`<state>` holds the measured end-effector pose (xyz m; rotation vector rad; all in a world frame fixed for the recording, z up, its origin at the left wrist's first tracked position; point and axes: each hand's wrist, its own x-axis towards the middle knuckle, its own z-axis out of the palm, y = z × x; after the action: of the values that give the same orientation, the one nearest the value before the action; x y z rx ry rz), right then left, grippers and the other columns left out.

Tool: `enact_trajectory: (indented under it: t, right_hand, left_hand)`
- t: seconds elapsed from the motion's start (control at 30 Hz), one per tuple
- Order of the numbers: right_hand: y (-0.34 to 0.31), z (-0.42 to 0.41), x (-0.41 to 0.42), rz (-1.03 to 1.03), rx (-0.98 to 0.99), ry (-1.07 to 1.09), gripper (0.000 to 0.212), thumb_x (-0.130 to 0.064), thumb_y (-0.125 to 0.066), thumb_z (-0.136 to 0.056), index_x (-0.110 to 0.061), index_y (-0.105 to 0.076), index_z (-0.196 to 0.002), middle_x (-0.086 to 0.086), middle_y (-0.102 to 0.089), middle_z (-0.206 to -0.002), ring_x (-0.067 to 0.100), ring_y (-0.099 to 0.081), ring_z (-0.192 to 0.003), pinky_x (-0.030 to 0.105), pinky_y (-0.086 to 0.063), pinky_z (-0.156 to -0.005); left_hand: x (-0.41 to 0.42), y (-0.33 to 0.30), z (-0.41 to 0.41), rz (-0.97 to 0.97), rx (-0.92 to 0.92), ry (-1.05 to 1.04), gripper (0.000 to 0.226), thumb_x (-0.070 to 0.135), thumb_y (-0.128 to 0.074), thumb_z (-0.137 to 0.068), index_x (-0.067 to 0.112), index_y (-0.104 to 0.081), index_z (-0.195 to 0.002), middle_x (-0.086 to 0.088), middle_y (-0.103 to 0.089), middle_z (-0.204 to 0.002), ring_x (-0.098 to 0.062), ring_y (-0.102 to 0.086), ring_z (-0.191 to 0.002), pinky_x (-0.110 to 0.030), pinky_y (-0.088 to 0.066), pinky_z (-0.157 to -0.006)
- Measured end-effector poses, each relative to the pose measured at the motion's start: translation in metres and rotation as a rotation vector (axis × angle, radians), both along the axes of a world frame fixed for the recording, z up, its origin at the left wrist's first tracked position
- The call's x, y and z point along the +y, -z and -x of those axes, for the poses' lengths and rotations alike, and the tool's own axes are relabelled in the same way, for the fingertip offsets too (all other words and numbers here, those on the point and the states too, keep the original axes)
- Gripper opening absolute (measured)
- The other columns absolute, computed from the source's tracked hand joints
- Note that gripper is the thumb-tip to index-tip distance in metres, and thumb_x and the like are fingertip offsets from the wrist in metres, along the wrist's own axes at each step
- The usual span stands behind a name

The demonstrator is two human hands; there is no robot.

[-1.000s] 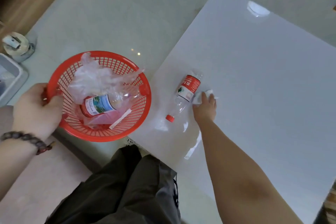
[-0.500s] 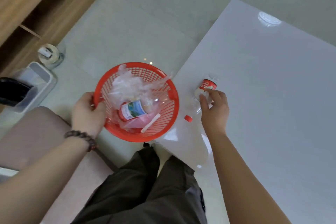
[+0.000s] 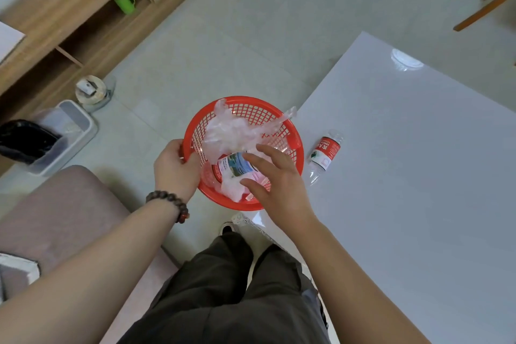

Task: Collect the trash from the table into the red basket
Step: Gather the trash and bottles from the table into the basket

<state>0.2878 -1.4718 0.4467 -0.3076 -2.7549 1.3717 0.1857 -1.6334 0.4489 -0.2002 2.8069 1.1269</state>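
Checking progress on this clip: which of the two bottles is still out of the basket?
The red-label bottle, lying on the white table just right of the basket. The other bottle, with a scenic label, lies inside it.

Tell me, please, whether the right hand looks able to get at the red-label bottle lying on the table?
Probably yes: the right hand hangs open over the red basket, and the red-label bottle lies just beside it, nothing between them.

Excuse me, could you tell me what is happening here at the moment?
A person is clearing trash into a red basket. The left hand grips the basket's rim beside the white table, while the right hand hovers open over it. Crumpled clear plastic and a labelled bottle already lie inside. One red-labelled bottle remains on the table.
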Motion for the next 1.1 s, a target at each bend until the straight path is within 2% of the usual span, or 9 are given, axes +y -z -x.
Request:
enact_trajectory:
  t: [0.13, 0.2, 0.3, 0.4, 0.57, 0.8, 0.9, 1.0, 1.1]
  right_hand:
    - [0.015, 0.003, 0.014, 0.087, 0.047, 0.165, 0.046, -0.031, -0.068, -0.083, -0.025, -0.056, -0.127, 0.002, -0.050, -0.135, 0.019, -0.047, -0.124, 0.034, -0.043, -0.099]
    - [0.037, 0.004, 0.030, 0.117, 0.006, 0.314, 0.046, -0.031, -0.067, -0.085, -0.025, -0.055, -0.128, 0.002, -0.049, -0.132, 0.017, -0.047, -0.121, 0.039, -0.047, -0.097]
    - [0.082, 0.002, 0.060, 0.063, -0.248, 0.501, 0.058, -0.034, -0.066, -0.085, -0.027, -0.042, -0.138, 0.006, -0.038, -0.143, 0.025, -0.038, -0.129, 0.047, -0.044, -0.100]
    - [0.128, 0.003, 0.084, 0.031, -0.552, 0.555, 0.077, -0.042, -0.066, -0.082, -0.031, -0.024, -0.146, 0.011, -0.020, -0.154, 0.035, -0.025, -0.136, 0.049, -0.034, -0.105]
    - [0.179, 0.025, 0.102, 0.027, -0.727, 0.587, 0.099, -0.049, -0.069, -0.078, -0.032, -0.002, -0.149, 0.012, -0.007, -0.157, 0.039, -0.022, -0.137, 0.053, -0.033, -0.105]
    - [0.207, 0.050, 0.092, 0.031, -0.693, 0.570, 0.096, -0.016, -0.066, -0.081, -0.046, 0.000, -0.145, 0.017, -0.021, -0.142, 0.041, -0.043, -0.109, 0.043, -0.042, -0.075]
    - [0.192, 0.052, 0.085, 0.063, -0.645, 0.573, 0.089, -0.021, -0.062, -0.081, -0.042, -0.005, -0.146, 0.014, -0.027, -0.140, 0.040, -0.043, -0.112, 0.042, -0.044, -0.075]
    - [0.153, 0.052, 0.077, 0.118, -0.487, 0.532, 0.083, -0.026, -0.060, -0.079, -0.041, -0.011, -0.144, 0.006, -0.030, -0.141, 0.033, -0.046, -0.114, 0.049, -0.054, -0.079]
    - [0.097, 0.051, 0.066, 0.203, -0.223, 0.465, 0.084, -0.024, -0.063, -0.078, -0.048, -0.013, -0.141, -0.009, -0.034, -0.135, 0.011, -0.050, -0.100, 0.049, -0.058, -0.071]
  left_hand:
    - [-0.013, 0.003, 0.008, 0.014, -0.003, -0.037, 0.016, 0.009, -0.052, -0.084, 0.011, -0.061, -0.097, -0.001, -0.060, -0.084, -0.007, -0.051, -0.063, -0.006, -0.032, -0.047]
    - [-0.021, 0.005, 0.012, 0.035, -0.009, -0.057, 0.017, 0.009, -0.052, -0.084, 0.008, -0.062, -0.098, -0.003, -0.061, -0.085, -0.019, -0.054, -0.070, -0.019, -0.036, -0.055]
    - [-0.031, 0.008, 0.015, 0.080, -0.005, -0.086, 0.017, 0.009, -0.052, -0.084, 0.007, -0.061, -0.098, -0.003, -0.060, -0.086, -0.021, -0.052, -0.075, -0.027, -0.035, -0.064]
    - [-0.045, 0.013, 0.017, 0.135, 0.009, -0.110, 0.017, 0.012, -0.053, -0.084, 0.009, -0.062, -0.098, -0.002, -0.060, -0.084, -0.021, -0.052, -0.075, -0.028, -0.036, -0.066]
    - [-0.064, 0.025, 0.018, 0.182, 0.014, -0.146, 0.015, 0.014, -0.056, -0.083, 0.013, -0.063, -0.095, -0.002, -0.061, -0.080, -0.025, -0.057, -0.075, -0.033, -0.042, -0.068]
    - [-0.075, 0.038, 0.011, 0.181, -0.013, -0.181, 0.012, 0.018, -0.053, -0.080, 0.020, -0.062, -0.088, 0.001, -0.063, -0.076, -0.024, -0.060, -0.071, -0.032, -0.044, -0.065]
    - [-0.075, 0.035, 0.008, 0.171, -0.033, -0.200, 0.015, 0.015, -0.053, -0.081, 0.014, -0.064, -0.091, -0.004, -0.065, -0.079, -0.027, -0.061, -0.074, -0.037, -0.050, -0.068]
    - [-0.071, 0.028, 0.006, 0.141, -0.064, -0.217, 0.019, 0.014, -0.053, -0.082, 0.011, -0.064, -0.097, -0.006, -0.067, -0.085, -0.027, -0.062, -0.077, -0.041, -0.052, -0.072]
    - [-0.062, 0.021, 0.005, 0.125, -0.057, -0.212, 0.017, 0.013, -0.054, -0.083, 0.009, -0.064, -0.096, -0.007, -0.066, -0.085, -0.024, -0.059, -0.074, -0.033, -0.047, -0.067]
